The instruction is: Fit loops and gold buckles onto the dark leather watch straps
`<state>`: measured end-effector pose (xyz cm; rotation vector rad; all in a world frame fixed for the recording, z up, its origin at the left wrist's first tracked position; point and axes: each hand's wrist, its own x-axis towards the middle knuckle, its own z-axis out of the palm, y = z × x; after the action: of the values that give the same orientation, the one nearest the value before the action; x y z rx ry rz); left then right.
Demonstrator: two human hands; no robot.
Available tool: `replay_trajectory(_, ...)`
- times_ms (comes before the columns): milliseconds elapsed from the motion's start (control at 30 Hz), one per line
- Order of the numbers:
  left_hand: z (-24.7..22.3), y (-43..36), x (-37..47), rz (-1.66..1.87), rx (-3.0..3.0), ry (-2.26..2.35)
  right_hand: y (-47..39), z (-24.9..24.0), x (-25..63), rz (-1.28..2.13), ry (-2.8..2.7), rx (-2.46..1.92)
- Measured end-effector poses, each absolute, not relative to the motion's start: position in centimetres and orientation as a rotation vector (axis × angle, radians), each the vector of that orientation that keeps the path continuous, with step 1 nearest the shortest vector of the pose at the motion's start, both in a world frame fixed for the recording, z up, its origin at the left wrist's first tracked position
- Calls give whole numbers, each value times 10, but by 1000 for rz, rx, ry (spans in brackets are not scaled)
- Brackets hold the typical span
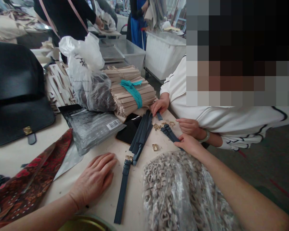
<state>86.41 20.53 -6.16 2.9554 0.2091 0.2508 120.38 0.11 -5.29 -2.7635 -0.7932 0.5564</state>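
Note:
My left hand [96, 176] lies open on the table, palm down, touching no strap. Just right of it rests a dark blue strap with a gold buckle [124, 189]. My right hand [188, 145] is closed on the lower ends of a small bunch of dark blue buckle straps [169, 131]; its fingertips are partly hidden. Loose gold buckles [155, 147] lie around that bunch. In the middle is a pile of plain dark blue straps [142, 131]. Across the corner, a co-worker's one hand [162, 104] touches a short blue strap piece; the other hand [189, 127] hovers beside my right hand.
A clear bag of small beige loops [166, 189] fills the near right. Behind the straps are a phone [128, 130], a grey plastic packet [91, 128], tied beige strips [132, 91] and a knotted white bag [86, 77]. A black leather bag [16, 93] stands left.

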Motion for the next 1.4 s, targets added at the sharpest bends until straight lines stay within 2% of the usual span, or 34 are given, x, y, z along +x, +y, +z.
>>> replay_trajectory(200, -65, 206, 864, 218, 2970, 207, 4, -50, 1204, 675, -698, -2623)
replay_trajectory(400, -58, 203, 864, 212, 2945, 228, 15, -8, 1182, 941, -472, -2237)
replay_trajectory(500, -53, 201, 862, 193, 2898, 234, 21, 16, 1153, 1067, -314, -2015)
replay_trajectory(567, -51, 201, 859, 177, 2877, 239, 21, 25, 1122, 1189, -15, -1770)
replay_trajectory(633, -52, 201, 857, 170, 2867, 249, 16, 28, 1085, 1246, 312, -1522)
replay_trajectory(700, -55, 201, 855, 180, 2856, 260, 7, 26, 1047, 1248, 398, -1416)
replay_trajectory(967, -62, 200, 849, 227, 2823, 289, -15, 2, 962, 1213, 362, -1429)
replay_trajectory(1400, -68, 203, 848, 261, 2841, 250, -8, -1, 950, 1071, 325, -1382)
